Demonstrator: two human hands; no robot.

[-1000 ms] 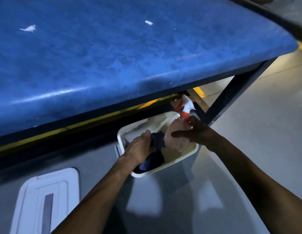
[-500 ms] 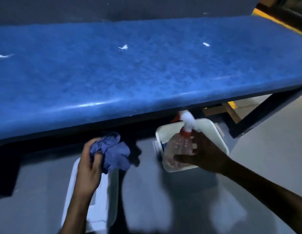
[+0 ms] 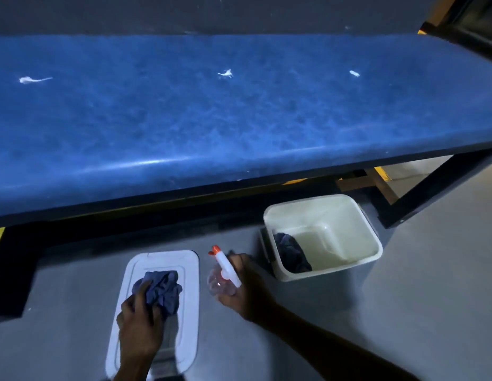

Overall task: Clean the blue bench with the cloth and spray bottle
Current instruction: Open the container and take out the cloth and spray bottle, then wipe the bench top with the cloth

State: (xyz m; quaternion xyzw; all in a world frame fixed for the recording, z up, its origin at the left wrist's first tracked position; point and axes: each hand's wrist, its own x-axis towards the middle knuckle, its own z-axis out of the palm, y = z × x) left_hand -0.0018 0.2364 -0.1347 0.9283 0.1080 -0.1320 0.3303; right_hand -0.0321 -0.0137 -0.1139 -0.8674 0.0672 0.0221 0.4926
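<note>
The blue bench [image 3: 212, 119] runs across the upper half of the view, with three small white scraps [image 3: 225, 74] lying on its seat. My left hand [image 3: 137, 323] grips a crumpled blue-grey cloth [image 3: 162, 288] above the white lid on the floor. My right hand [image 3: 245, 287] holds a clear spray bottle [image 3: 221, 281] with a white head and orange nozzle, tilted, low over the floor between the lid and the bin. Both hands are in front of the bench's near edge and below it.
A white bin [image 3: 365, 232] stands on the grey floor at the right under the bench edge, with a second dark cloth [image 3: 291, 254] inside. Its white lid [image 3: 190, 270] lies flat at the left. Black bench legs [image 3: 431, 193] rise at the right and far left.
Both hands came out of the bin, the left carrying the cloth to the lid, the right bringing the bottle left and down. The view tilted up to show the whole bench.
</note>
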